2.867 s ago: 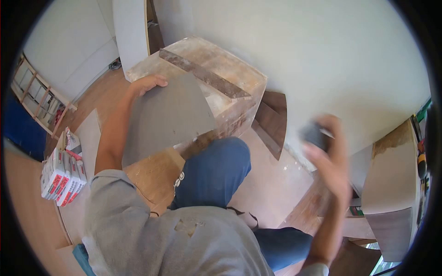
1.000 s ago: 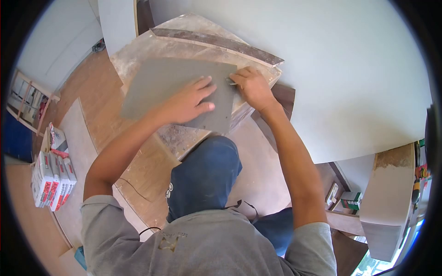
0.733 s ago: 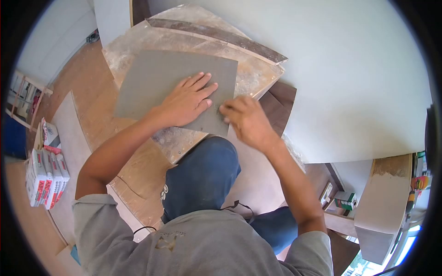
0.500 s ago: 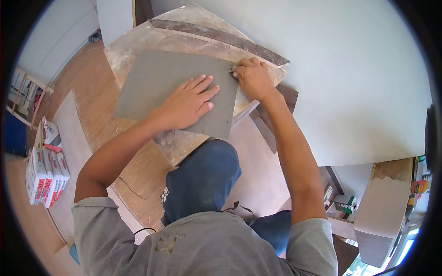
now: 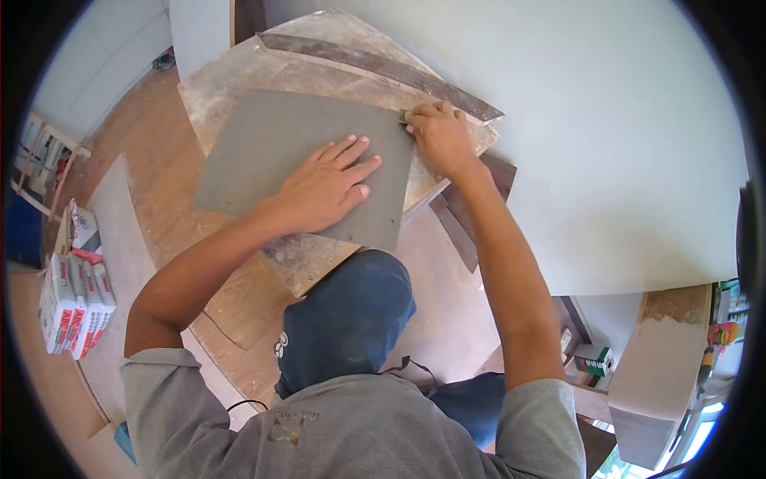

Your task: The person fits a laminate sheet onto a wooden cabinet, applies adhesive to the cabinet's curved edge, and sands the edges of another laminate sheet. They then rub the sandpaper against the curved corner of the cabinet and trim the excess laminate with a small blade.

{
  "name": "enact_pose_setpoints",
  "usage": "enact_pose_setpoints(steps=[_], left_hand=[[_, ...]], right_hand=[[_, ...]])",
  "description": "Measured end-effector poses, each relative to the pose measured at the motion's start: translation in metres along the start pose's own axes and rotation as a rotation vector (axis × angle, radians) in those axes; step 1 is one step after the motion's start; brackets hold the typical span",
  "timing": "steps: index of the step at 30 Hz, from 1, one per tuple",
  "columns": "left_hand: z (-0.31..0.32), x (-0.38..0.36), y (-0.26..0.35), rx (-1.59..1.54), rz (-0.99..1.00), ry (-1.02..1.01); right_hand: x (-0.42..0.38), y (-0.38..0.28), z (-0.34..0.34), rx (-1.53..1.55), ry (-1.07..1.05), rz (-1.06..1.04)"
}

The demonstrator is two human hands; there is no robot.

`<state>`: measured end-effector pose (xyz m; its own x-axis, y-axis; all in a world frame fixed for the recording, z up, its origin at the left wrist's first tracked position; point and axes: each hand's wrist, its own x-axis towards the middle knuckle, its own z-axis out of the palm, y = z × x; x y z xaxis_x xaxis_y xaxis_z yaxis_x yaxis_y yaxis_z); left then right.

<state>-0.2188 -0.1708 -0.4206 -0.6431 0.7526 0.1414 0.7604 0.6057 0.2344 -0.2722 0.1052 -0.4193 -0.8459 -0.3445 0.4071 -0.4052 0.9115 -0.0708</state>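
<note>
A grey flat sheet (image 5: 279, 152) lies on a worn, paint-stained wooden board (image 5: 211, 100). My left hand (image 5: 327, 184) rests flat on the sheet, its fingers spread, and presses on its middle. At the sheet's far right corner is my right hand (image 5: 441, 137), with fingers curled around a small dark, greenish piece (image 5: 404, 117). That piece touches or nearly touches the sheet's edge; most of it is hidden by the fingers, so its kind cannot be made out. My knee in blue trousers (image 5: 347, 311) is just below the board's near edge.
A dark-faced wooden strip (image 5: 383, 72) lies along the board's far side. A large pale panel (image 5: 606, 152) stands on the right. White boxes (image 5: 76, 307) are stacked on the left. A green-and-white box (image 5: 593, 359) sits on a lower shelf at right.
The view has shifted slightly. My right hand stays at the sheet's corner, and more of the greenish piece shows at its fingertips. My left hand remains flat on the sheet.
</note>
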Motion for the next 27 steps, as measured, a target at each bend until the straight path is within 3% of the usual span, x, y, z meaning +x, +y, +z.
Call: enact_pose_setpoints(steps=[4,6,9,11,14,18,21,27], left_hand=[[0.000,0.002,0.001,-0.030,-0.012,0.016],[0.001,0.005,-0.002,-0.022,-0.012,0.015],[0.003,0.003,-0.001,-0.023,-0.010,0.032],[0.001,0.001,0.000,-0.039,-0.002,0.044],[0.001,0.001,0.000,0.008,-0.005,0.039],[0.013,0.005,-0.001,0.011,-0.025,0.074],[0.011,0.005,-0.001,0.048,-0.034,0.061],[0.007,0.004,-0.001,0.048,-0.039,0.076]], right_hand=[[-0.070,-0.048,-0.023,-0.047,0.009,-0.149],[-0.091,-0.074,-0.042,0.153,-0.045,-0.181],[-0.047,-0.029,-0.022,-0.070,-0.091,-0.141],[-0.006,0.008,0.000,-0.046,-0.032,-0.050],[-0.004,0.003,-0.003,-0.017,-0.012,-0.088],[-0.096,-0.065,-0.041,0.041,-0.052,-0.271],[-0.126,-0.098,-0.059,0.173,-0.073,-0.269],[-0.055,-0.036,-0.035,-0.005,-0.096,-0.149]])
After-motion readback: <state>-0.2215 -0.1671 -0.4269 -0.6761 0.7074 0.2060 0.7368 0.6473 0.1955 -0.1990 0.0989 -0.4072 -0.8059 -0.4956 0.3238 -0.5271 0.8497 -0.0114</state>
